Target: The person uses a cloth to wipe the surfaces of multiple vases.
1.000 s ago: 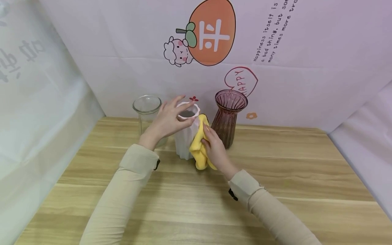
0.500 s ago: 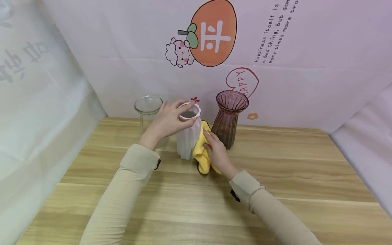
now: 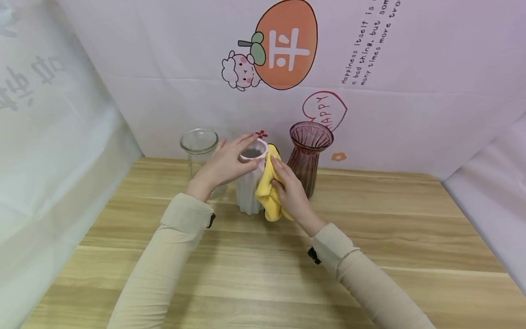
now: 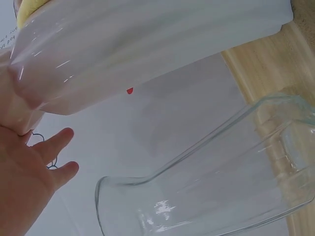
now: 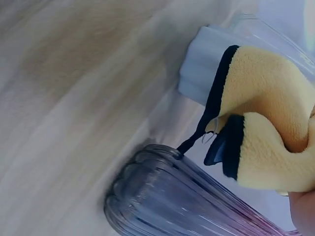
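Note:
A white ribbed vase (image 3: pixel 247 192) stands upright on the table between two others. My left hand (image 3: pixel 225 162) grips it at the scalloped rim, thumb on the near side and fingers over the far side. In the left wrist view two fingers of the left hand (image 4: pixel 29 167) stick out away from the white vase (image 4: pixel 147 44). My right hand (image 3: pixel 292 191) pinches a bunched yellow cloth (image 3: pixel 269 192) against the right side of the white vase, near its top. Dark edging and a loop show on the cloth (image 5: pixel 266 88) in the right wrist view.
A clear glass vase (image 3: pixel 199 141) stands left of the white one, partly behind my left hand. Close to the right is a purple ribbed glass vase (image 3: pixel 306 169), partly behind my right hand. A printed white backdrop (image 3: pixel 172 100) rises behind the wooden table (image 3: pixel 246 274).
My right hand and the cloth slid down the side of the white vase, then back up near its rim. My left hand keeps its hold on the rim.

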Tool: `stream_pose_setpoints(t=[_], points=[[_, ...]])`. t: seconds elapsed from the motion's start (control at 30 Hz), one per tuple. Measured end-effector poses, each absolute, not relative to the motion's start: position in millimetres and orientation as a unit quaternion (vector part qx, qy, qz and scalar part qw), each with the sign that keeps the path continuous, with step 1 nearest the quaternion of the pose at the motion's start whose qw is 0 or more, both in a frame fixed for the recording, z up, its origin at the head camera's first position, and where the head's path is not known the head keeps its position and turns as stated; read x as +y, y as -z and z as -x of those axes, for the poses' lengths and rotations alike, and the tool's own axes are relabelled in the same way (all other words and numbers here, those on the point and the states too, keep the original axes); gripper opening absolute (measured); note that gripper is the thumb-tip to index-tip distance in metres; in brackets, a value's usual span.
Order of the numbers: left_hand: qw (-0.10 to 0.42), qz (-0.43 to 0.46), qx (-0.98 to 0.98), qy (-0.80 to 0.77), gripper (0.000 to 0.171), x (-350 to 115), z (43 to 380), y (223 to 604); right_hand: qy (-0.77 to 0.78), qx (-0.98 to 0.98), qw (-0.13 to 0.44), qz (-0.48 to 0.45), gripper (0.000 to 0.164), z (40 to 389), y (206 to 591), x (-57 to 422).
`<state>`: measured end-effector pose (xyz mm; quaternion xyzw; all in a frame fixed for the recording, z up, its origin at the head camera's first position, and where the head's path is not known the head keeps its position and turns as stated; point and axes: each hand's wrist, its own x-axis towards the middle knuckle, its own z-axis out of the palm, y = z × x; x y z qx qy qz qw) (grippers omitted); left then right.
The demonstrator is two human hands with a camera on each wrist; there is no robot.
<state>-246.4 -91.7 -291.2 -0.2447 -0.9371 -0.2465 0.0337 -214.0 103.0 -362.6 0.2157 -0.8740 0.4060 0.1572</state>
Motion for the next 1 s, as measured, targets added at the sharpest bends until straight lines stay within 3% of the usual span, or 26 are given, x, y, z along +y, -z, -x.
stream_pose_setpoints(t=[0.37, 0.7, 1.0], points=[[0.042, 0.225, -0.940, 0.252, 0.067, -93, 244, 291, -0.363, -0.913, 0.069, -0.175, 0.054, 211, 404, 104], [0.052, 0.231, -0.944, 0.231, 0.066, -93, 241, 292, -0.373, -0.900, 0.125, -0.185, 0.054, 212, 405, 104], [0.047, 0.252, -0.940, 0.223, 0.063, -94, 239, 288, -0.395, -0.877, 0.179, -0.208, 0.055, 211, 374, 100]])
